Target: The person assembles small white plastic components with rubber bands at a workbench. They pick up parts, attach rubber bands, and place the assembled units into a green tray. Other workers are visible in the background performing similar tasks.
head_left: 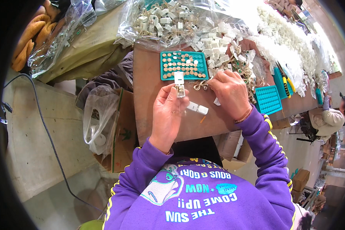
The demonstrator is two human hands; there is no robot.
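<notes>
My left hand (167, 111) pinches a small white plastic battery case (179, 78) upright, its lid folded up and metal parts showing in the lower half. Just beyond it lies a teal tray (199, 54) with rows of round coin cells in its pockets. My right hand (234, 92) is at the edge of the heap of white cases, fingers pinched together; what is between them is hidden. By its fingertips lies a small tan coil of wire (200, 85). Between my hands another white case (197, 108) rests on the brown table, near a thin orange stick (203, 119).
Loose white cases (218, 46) pile up beyond my right hand, and a clear bag (163, 23) holds more. At right are an empty teal tray (268, 99) and yellow-handled pliers (286, 82). A plastic bag (99, 126) hangs at left. Another person (327, 120) sits far right.
</notes>
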